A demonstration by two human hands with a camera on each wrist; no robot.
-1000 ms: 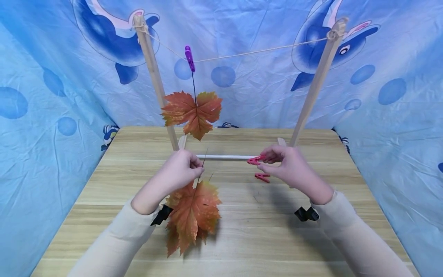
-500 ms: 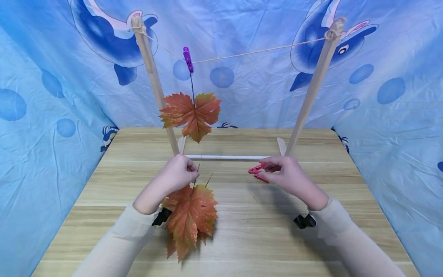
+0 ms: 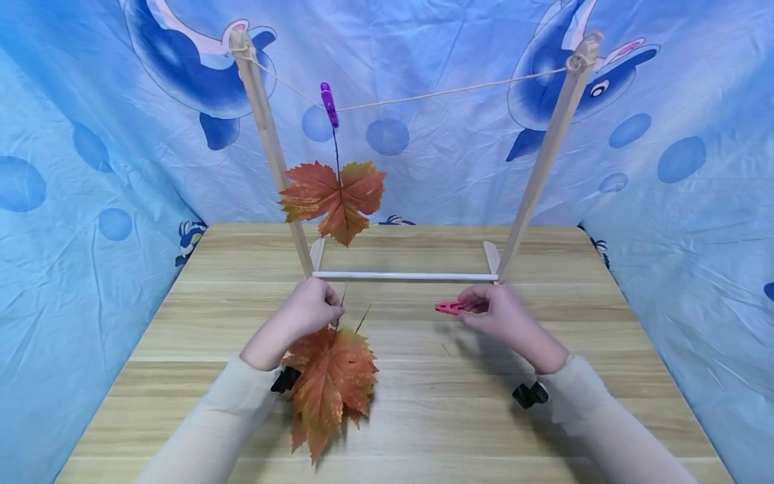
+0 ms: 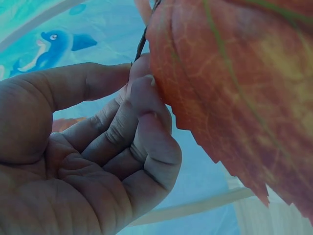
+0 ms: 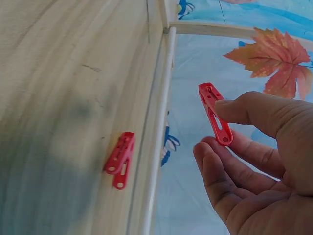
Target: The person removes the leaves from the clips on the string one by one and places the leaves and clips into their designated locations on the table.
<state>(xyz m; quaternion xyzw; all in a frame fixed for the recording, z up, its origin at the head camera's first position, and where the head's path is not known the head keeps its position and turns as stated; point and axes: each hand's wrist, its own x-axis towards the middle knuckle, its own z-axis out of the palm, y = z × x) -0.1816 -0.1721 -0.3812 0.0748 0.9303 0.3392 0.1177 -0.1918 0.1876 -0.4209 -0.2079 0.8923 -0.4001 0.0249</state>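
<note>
My left hand [image 3: 305, 306] pinches the thin dark stem of an orange maple leaf [image 3: 331, 380] between thumb and fingers. In the left wrist view this leaf [image 4: 234, 83] fills the right side. A second leaf lies under it, mostly hidden, its stem [image 3: 364, 317] poking out. My right hand [image 3: 498, 309] holds a red clothespin [image 3: 447, 307] between thumb and fingers, its tip pointing left. Another red clothespin [image 5: 120, 159] lies on the table, seen in the right wrist view. From the string [image 3: 447, 95] hangs a maple leaf [image 3: 338, 198], clipped by a purple clothespin [image 3: 329, 105].
Two wooden posts, left [image 3: 266, 134] and right [image 3: 550, 154], hold the string up behind my hands. A white rod [image 3: 405, 276] joins their feet across the wooden table [image 3: 453, 417]. Blue curtain cloth [image 3: 435, 175] with dolphins surrounds the table.
My right hand has come down and toward me with the red clothespin, which has turned nearly level. My left hand has sunk slightly and shifted left, still pinching the leaf's stem.
</note>
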